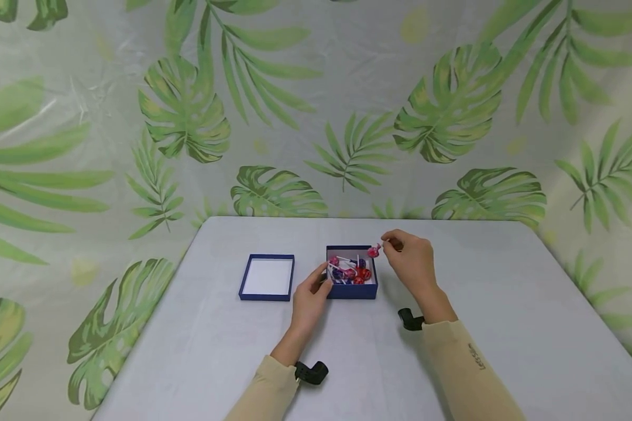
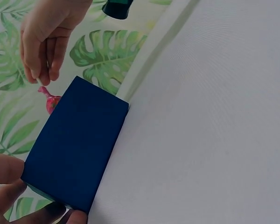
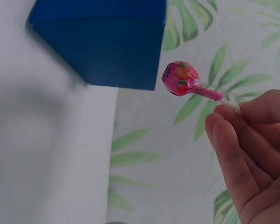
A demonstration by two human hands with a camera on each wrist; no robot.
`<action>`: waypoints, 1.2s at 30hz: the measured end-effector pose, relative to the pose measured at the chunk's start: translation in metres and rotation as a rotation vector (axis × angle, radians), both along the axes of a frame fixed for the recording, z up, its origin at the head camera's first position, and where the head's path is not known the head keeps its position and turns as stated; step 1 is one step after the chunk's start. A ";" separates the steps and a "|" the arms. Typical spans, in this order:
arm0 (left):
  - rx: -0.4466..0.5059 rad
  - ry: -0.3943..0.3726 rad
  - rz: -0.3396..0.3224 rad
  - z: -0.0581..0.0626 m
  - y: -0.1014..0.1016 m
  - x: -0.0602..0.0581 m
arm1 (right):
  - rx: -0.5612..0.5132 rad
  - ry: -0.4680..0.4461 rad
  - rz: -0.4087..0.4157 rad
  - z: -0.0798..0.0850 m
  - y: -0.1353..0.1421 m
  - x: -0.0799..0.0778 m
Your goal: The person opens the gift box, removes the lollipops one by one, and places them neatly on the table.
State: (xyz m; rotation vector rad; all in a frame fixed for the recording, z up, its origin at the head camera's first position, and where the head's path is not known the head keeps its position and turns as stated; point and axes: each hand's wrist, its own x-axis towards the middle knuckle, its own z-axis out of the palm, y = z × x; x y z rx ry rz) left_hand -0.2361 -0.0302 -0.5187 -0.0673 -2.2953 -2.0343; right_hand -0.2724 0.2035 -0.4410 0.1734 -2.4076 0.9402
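Observation:
In the head view, an open blue box point(image 1: 351, 291) with a pale inside holds several wrapped lollipops point(image 1: 350, 272) in pink, red and purple. The left hand point(image 1: 311, 295) holds this box at its left side, with thumb and fingers about the front left corner. Between thumb and fingertips, the right hand point(image 1: 412, 260) pinches the white stick of a pink lollipop point(image 3: 181, 78). That lollipop hangs head down and tilted over the box's back right corner, its wrapper twisted round the stick.
To the left of the box lies its blue-edged lid point(image 1: 266, 297), white inside facing up. Both rest on a white-covered table point(image 1: 216, 351). A curtain with green leaves point(image 1: 347, 152) hangs behind the table. Black wrist cameras point(image 1: 312, 372) sit on both wrists.

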 end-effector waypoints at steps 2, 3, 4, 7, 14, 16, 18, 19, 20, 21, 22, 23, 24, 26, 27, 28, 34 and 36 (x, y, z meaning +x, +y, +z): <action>-0.004 -0.003 -0.004 -0.001 0.000 0.000 | -0.021 0.000 -0.017 -0.004 0.004 -0.001; -0.006 -0.005 -0.005 -0.001 0.000 0.000 | -0.031 -0.003 -0.028 -0.006 0.005 -0.001; -0.005 -0.010 -0.005 -0.001 0.000 0.000 | -0.038 -0.006 -0.041 -0.009 0.007 -0.001; 0.003 -0.009 -0.008 0.000 0.000 0.001 | -0.056 -0.009 -0.068 -0.014 0.013 -0.004; 0.009 -0.013 -0.011 0.001 0.001 0.002 | -0.028 -0.045 -0.100 -0.023 0.025 -0.011; 0.007 -0.015 -0.012 0.001 0.001 0.002 | -0.023 -0.076 -0.108 -0.025 0.027 -0.012; 0.000 -0.008 -0.012 0.001 0.001 0.002 | -0.031 -0.109 -0.114 -0.027 0.029 -0.013; -0.003 -0.006 -0.012 0.001 0.000 0.002 | -0.038 -0.126 -0.113 -0.029 0.030 -0.014; -0.006 -0.005 -0.012 0.001 0.000 0.002 | -0.045 -0.144 -0.112 -0.030 0.030 -0.015; -0.007 -0.005 -0.011 0.001 0.000 0.002 | -0.054 -0.163 -0.108 -0.031 0.031 -0.016; -0.007 -0.002 -0.011 0.001 0.000 0.002 | -0.066 -0.183 -0.105 -0.033 0.032 -0.017; -0.009 0.001 -0.011 0.001 0.000 0.002 | -0.078 -0.202 -0.099 -0.034 0.032 -0.018; -0.009 0.000 -0.011 0.001 0.000 0.001 | -0.094 -0.222 -0.091 -0.035 0.033 -0.019; 0.000 0.002 -0.013 0.001 0.000 0.001 | -0.117 -0.260 -0.083 -0.038 0.034 -0.020; 0.000 0.006 -0.013 0.001 -0.001 0.000 | -0.129 -0.277 -0.079 -0.040 0.035 -0.021; 0.002 0.007 -0.014 0.001 -0.001 0.000 | -0.142 -0.293 -0.073 -0.042 0.036 -0.022; 0.000 0.005 -0.014 0.000 -0.001 0.000 | -0.249 -0.390 -0.039 -0.052 0.043 -0.026; 0.001 0.010 -0.015 0.000 -0.001 0.000 | -0.288 -0.408 -0.028 -0.053 0.045 -0.027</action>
